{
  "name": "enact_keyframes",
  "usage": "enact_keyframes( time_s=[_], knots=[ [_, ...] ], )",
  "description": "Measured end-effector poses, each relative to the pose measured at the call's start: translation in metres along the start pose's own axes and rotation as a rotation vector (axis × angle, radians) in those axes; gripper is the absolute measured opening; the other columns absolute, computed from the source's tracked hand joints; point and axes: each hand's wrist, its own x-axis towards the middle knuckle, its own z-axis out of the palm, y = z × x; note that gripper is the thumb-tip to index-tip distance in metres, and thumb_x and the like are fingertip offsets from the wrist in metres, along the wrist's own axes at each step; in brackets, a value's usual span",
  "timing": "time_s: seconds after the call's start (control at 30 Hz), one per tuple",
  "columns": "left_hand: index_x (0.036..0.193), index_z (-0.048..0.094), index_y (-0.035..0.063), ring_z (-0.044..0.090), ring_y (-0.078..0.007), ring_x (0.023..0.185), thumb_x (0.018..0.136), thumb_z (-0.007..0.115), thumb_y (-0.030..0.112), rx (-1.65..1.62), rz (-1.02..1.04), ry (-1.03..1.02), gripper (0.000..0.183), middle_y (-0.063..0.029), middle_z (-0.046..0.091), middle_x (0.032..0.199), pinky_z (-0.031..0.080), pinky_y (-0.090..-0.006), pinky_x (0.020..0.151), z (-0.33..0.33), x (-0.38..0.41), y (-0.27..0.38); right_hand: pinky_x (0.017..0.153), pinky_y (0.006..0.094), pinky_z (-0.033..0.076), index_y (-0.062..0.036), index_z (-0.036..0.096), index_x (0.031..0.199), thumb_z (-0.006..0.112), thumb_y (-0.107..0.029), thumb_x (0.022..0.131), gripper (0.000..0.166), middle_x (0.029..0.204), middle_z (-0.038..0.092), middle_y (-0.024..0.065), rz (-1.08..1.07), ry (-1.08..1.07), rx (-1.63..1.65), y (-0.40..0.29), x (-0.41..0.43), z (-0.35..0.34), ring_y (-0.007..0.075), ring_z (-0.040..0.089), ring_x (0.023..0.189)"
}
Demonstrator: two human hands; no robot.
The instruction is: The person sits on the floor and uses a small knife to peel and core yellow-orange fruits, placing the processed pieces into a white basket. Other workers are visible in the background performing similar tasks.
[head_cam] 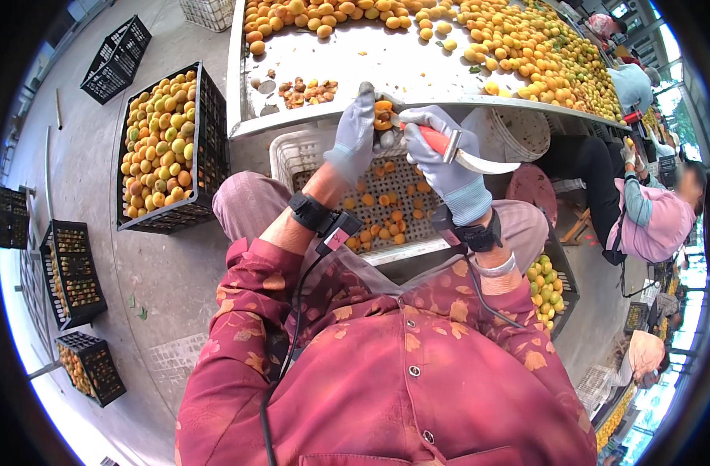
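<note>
My left hand [358, 131], in a grey work glove, holds an orange apricot [383, 115] that is cut open, its inside showing dark. In my gloved right hand [442, 157] is a red-handled knife [433, 140]; a curved metal blade points out to the right, and the tool's other end is at the apricot. Both hands are just off the near edge of a metal sorting table [390, 64]. Below them a white plastic crate [285, 151] holds several apricot pieces. A small pile of brown pits [307, 93] lies on the table to the left of my hands.
Many whole apricots [524, 52] cover the far and right parts of the table. A black crate [200, 145] full of apricots stands at left, another [566, 291] beside my right knee. A white bucket [521, 134] is under the table. A co-worker [652, 215] sits at right.
</note>
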Motion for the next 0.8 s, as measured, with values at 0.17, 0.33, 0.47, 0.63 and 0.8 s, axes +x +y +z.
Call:
enact_keyframes(
  time_s=[0.17, 0.33, 0.47, 0.63, 0.8],
  knots=[
    [0.096, 0.053, 0.0082, 0.045, -0.0064, 0.045, 0.094, 0.04, 0.062, 0.007, -0.014, 0.023, 0.056, -0.0008, 0.053, 0.067, 0.03, -0.0186, 0.039, -0.001, -0.002, 0.0, 0.054, 0.0161, 0.045, -0.0043, 0.063, 0.107, 0.06, -0.008, 0.092, 0.016, 0.08, 0.061, -0.0021, 0.086, -0.028, 0.058, 0.005, 0.002, 0.001, 0.0027, 0.056, 0.062],
    [0.095, 0.056, 0.0073, 0.043, -0.0063, 0.045, 0.095, 0.039, 0.061, -0.011, -0.053, 0.07, 0.056, -0.001, 0.053, 0.067, 0.031, -0.0191, 0.04, 0.001, -0.002, 0.0, 0.055, 0.018, 0.046, -0.0036, 0.063, 0.102, 0.06, -0.011, 0.092, 0.013, 0.079, 0.063, 0.0005, 0.081, -0.036, 0.086, 0.013, 0.002, 0.004, 0.0038, 0.056, 0.062],
    [0.095, 0.059, 0.0049, 0.043, -0.0056, 0.045, 0.096, 0.039, 0.059, -0.07, -0.048, -0.008, 0.058, -0.0008, 0.054, 0.067, 0.032, -0.0185, 0.04, -0.01, 0.002, -0.005, 0.053, 0.019, 0.05, -0.0028, 0.059, 0.108, 0.057, -0.016, 0.095, 0.019, 0.081, 0.066, 0.0054, 0.412, -0.052, 0.452, 0.015, 0.01, -0.004, 0.0072, 0.061, 0.061],
    [0.094, 0.06, 0.0035, 0.043, -0.0039, 0.045, 0.097, 0.038, 0.057, -0.091, -0.081, 0.015, 0.058, -0.0001, 0.056, 0.068, 0.034, -0.016, 0.041, -0.003, -0.001, 0.003, 0.052, 0.0198, 0.05, -0.0019, 0.057, 0.109, 0.057, -0.025, 0.096, 0.027, 0.082, 0.067, 0.0086, 0.389, -0.055, 0.541, 0.021, 0.006, -0.009, 0.0093, 0.062, 0.06],
    [0.093, 0.059, 0.004, 0.044, -0.0036, 0.046, 0.098, 0.037, 0.055, -0.137, -0.112, 0.009, 0.056, 0.0, 0.056, 0.068, 0.034, -0.0156, 0.041, -0.004, -0.002, 0.003, 0.054, 0.0221, 0.051, -0.0005, 0.056, 0.111, 0.056, -0.026, 0.096, 0.029, 0.083, 0.067, 0.0107, 0.34, -0.049, 0.574, 0.033, 0.004, -0.007, 0.0112, 0.062, 0.062]
  ],
)
